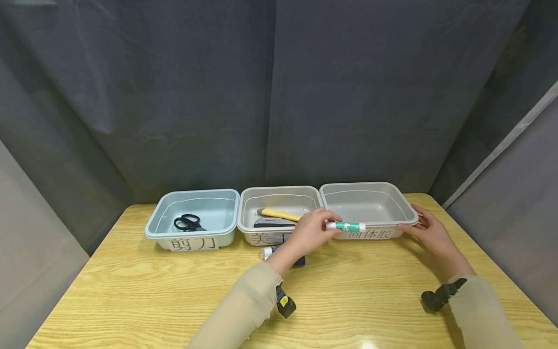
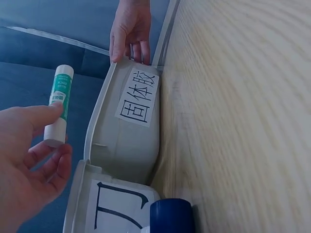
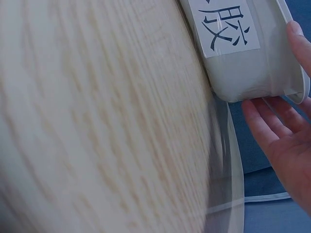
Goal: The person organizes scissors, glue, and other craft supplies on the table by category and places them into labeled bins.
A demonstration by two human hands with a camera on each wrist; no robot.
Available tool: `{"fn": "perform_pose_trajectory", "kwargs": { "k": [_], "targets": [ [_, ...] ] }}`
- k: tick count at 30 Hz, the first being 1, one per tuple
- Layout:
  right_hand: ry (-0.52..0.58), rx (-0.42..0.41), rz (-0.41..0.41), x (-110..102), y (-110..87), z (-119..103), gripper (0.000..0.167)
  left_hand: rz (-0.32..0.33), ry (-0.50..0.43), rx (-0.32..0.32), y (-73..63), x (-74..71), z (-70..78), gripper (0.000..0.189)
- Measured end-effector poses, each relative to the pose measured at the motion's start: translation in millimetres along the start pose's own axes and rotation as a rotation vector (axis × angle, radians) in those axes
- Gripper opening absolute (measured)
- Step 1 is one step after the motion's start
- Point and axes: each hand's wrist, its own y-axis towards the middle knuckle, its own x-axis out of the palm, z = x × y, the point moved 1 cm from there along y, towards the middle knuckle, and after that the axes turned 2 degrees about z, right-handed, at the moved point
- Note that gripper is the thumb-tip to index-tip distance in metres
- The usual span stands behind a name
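My left hand [image 1: 310, 233] pinches a white and green glue stick [image 1: 350, 226] between thumb and fingers. It holds the stick over the front rim of the right grey bin [image 1: 362, 207], whose inside shows nothing. At that bin's right end, my right hand [image 1: 429, 233] grips the corner; its thumb [image 3: 300, 41] lies on the rim and the fingers reach along the end wall. Below my left wrist, a white and blue tube [image 1: 269, 251] lies on the table, partly hidden by the forearm. Its dark blue end [image 2: 171, 216] shows in the left wrist view.
A middle grey bin [image 1: 279, 189] holds a yellow utility knife [image 1: 280, 214] and a grey one [image 1: 273, 222]. Black-handled scissors [image 1: 187, 222] lie in the light blue bin [image 1: 156, 218] at left. Labelled bins line the wooden table's [image 1: 144, 295] back edge, before a dark curtain [image 1: 209, 106].
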Motion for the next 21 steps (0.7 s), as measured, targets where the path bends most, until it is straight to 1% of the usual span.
{"fn": "perform_pose_trajectory", "kwargs": {
  "k": [8,13,15,21],
  "targets": [
    [0.012,-0.005,-0.004,1,0.4,2,0.086,0.01,0.067,-0.009,14.8,4.7,0.7,0.024],
    [0.01,-0.007,-0.002,1,0.4,4,0.086,0.0,0.108,-0.017,22.9,8.1,0.1,0.022],
    [0.007,-0.012,0.005,0,0.3,3,0.085,-0.003,0.109,-0.025,25.8,9.0,0.5,0.022],
    [0.017,-0.027,0.003,1,0.2,2,0.083,0.018,0.085,-0.061,32.5,13.1,-1.2,0.023]
  ]
}}
